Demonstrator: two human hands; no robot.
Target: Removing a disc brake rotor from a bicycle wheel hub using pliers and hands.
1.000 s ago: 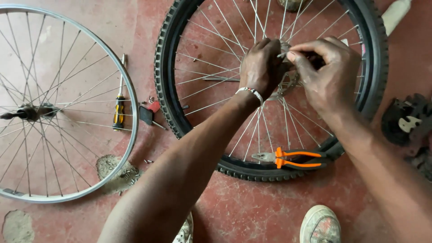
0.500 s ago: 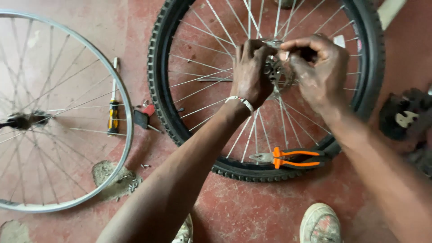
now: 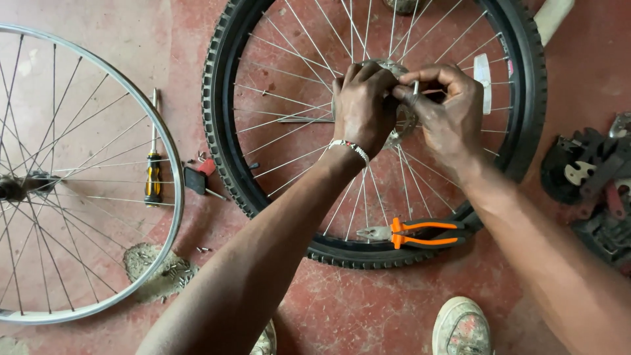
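Two hands meet at the grey metal hub (image 3: 399,125) in the middle of the black-tyred spoked bicycle wheel (image 3: 374,131) lying flat on the red concrete floor (image 3: 368,309). The left hand (image 3: 363,108) clamps the hub steady; the right hand (image 3: 447,112) pinches a small part there. Orange-handled pliers (image 3: 414,233) rest on the wheel's near rim, within reach. Leftward lie a yellow-and-black screwdriver (image 3: 153,167) and a bare silver rim (image 3: 79,177).
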